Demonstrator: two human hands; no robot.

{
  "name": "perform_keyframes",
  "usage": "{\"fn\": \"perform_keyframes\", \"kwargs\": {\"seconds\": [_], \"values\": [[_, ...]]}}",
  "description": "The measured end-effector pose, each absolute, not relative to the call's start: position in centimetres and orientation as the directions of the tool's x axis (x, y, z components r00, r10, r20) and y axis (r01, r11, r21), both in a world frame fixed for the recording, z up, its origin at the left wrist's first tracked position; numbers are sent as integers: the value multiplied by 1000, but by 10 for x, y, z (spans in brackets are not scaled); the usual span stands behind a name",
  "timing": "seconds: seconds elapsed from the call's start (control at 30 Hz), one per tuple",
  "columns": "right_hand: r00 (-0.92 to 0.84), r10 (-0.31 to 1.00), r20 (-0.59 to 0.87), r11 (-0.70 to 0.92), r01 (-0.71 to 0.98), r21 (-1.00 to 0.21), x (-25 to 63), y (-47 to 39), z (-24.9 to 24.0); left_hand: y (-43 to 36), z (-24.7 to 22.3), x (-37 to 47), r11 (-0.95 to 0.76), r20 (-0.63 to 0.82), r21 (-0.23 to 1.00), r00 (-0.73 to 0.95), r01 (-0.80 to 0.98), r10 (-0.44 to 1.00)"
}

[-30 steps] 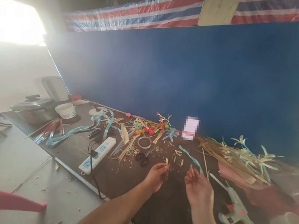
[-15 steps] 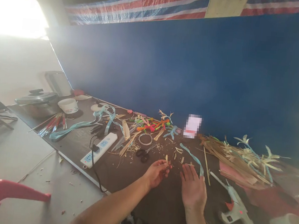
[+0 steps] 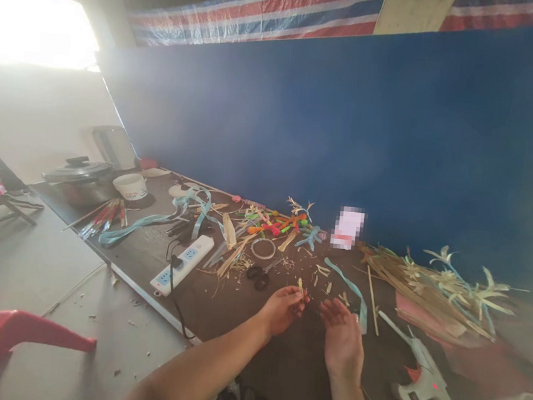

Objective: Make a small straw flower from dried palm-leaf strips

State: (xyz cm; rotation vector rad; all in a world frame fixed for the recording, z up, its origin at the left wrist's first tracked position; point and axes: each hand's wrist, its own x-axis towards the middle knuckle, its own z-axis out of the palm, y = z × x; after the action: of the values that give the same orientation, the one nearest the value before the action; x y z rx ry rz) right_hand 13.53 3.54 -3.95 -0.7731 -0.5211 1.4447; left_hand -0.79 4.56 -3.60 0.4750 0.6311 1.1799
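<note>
Between the fingertips of my left hand [image 3: 284, 310] is a small pale piece of dried husk [image 3: 300, 286], standing upright. My right hand [image 3: 343, 342] is beside it, fingers apart and holding nothing, just above the dark tabletop. Small cut husk pieces [image 3: 322, 271] lie on the table beyond both hands. Black-handled scissors [image 3: 257, 279] rest left of them, near a ring of wire or tape [image 3: 263, 248]. A light blue ribbon strip [image 3: 352, 285] lies just past my right hand, and a white glue gun [image 3: 431, 373] is to its right.
A white power strip [image 3: 182, 265] with a black cord lies left. Farther off are a lidded pot [image 3: 80, 176], a white cup [image 3: 130, 187] and blue ribbon [image 3: 136, 224]. Dried leaves and husk flowers [image 3: 489, 287] lie right. A blue panel [image 3: 301, 128] borders the table's back; a red stool [image 3: 12, 336] stands left.
My right hand has drawn slightly back and left, its fingers curling a little. The left hand still pinches the husk piece. The whole view has shifted slightly.
</note>
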Motion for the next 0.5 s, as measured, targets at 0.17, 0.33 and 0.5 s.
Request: {"fn": "perform_keyframes", "kwargs": {"seconds": [0.17,0.33,0.5], "values": [[196,975,-102,40,-607,-794,131,34,-41,45,-36,-7,326,-219,649,242,-687,945],[189,979,-77,45,-570,-820,129,32,-38,45,-35,-7,334,-229,646,244,-686,942],[176,983,-44,61,-549,-833,129,32,-42,45,-33,-7,342,-234,636,249,-692,940]]}}
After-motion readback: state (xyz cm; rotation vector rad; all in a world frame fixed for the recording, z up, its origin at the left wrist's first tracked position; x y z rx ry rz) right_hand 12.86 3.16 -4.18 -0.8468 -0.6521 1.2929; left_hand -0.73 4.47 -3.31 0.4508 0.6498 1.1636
